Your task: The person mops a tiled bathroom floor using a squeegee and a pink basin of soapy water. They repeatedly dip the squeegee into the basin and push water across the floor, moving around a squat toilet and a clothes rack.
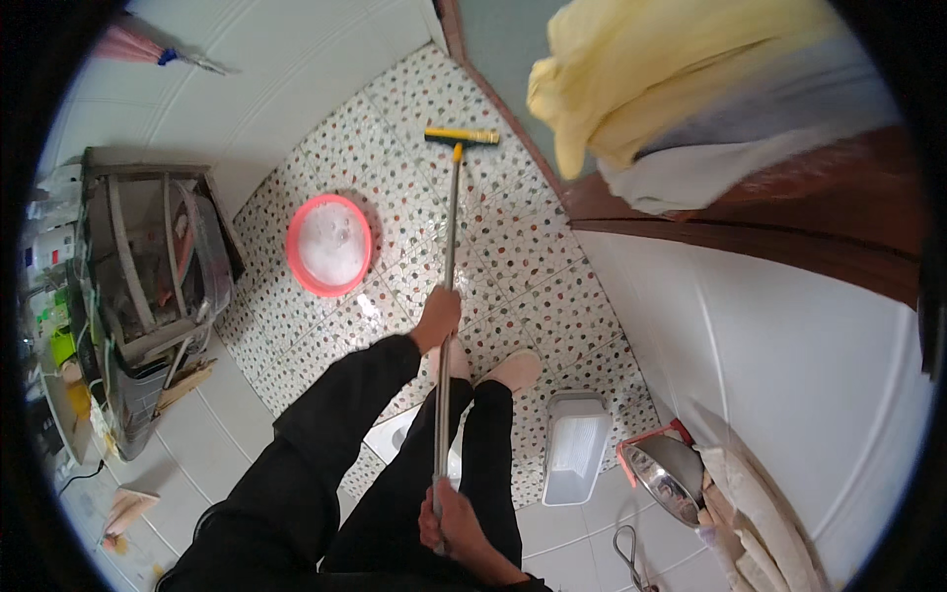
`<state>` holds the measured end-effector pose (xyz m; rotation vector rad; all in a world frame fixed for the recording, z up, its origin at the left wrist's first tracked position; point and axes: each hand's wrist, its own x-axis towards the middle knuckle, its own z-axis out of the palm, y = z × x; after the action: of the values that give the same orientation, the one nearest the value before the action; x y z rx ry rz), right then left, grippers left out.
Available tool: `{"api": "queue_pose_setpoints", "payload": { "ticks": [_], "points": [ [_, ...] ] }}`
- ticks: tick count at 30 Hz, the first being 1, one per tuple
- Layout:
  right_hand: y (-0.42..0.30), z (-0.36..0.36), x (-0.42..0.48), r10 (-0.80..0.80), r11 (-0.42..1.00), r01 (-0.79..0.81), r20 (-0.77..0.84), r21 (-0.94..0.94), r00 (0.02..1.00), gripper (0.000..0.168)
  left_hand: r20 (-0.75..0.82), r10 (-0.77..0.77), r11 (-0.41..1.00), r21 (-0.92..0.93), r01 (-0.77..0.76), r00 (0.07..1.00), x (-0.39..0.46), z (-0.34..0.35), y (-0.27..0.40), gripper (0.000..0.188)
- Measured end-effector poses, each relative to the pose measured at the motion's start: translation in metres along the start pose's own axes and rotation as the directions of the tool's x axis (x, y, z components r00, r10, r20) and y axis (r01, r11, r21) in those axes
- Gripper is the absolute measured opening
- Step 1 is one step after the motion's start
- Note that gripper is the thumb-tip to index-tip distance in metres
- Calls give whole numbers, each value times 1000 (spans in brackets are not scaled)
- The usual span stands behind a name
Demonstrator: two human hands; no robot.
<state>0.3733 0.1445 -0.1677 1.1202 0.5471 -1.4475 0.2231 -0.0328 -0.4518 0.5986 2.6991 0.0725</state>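
Observation:
A floor scrubber with a long metal pole [450, 222] reaches away from me across the patterned tile floor. Its yellow and dark green head [462, 136] rests on the tiles near the brown door sill. My left hand [439, 318] grips the middle of the pole, above my pink shoes. Close to my body, my right hand [462, 522] is closed around the pole's near end. To the left of the pole, a round pink basin [291, 248] holds foamy white suds [331, 244].
A metal-framed rack [140, 251] with items stands at the left wall. Yellow and grey cloths [629, 81] hang by the brown door [828, 192]. A white ribbed plastic tub [575, 444] stands right of my legs, near a metal basin [666, 481]. Under me is part of a white squat toilet [385, 438].

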Motion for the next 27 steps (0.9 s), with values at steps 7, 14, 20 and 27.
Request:
{"api": "queue_pose_setpoints", "payload": {
  "ticks": [7, 14, 20, 27],
  "points": [
    [23, 6, -70, -49, 989, 47, -14, -137, 999, 44, 635, -539, -409, -772, 486, 554, -33, -75, 36, 26],
    [15, 0, -28, -8, 991, -4, 86, 137, 996, 44, 526, -403, -232, -850, 473, 749, -1, 7, 4, 20],
    [67, -30, -110, 39, 984, -48, 54, 171, 998, 45, 297, 74, 993, -105, -44, 952, -57, -36, 110, 11],
    [47, -108, -163, -39, 990, 21, 126, 141, 991, 48, 25, -412, 514, -819, 255, 911, -5, -15, 201, 12]
  ]
}}
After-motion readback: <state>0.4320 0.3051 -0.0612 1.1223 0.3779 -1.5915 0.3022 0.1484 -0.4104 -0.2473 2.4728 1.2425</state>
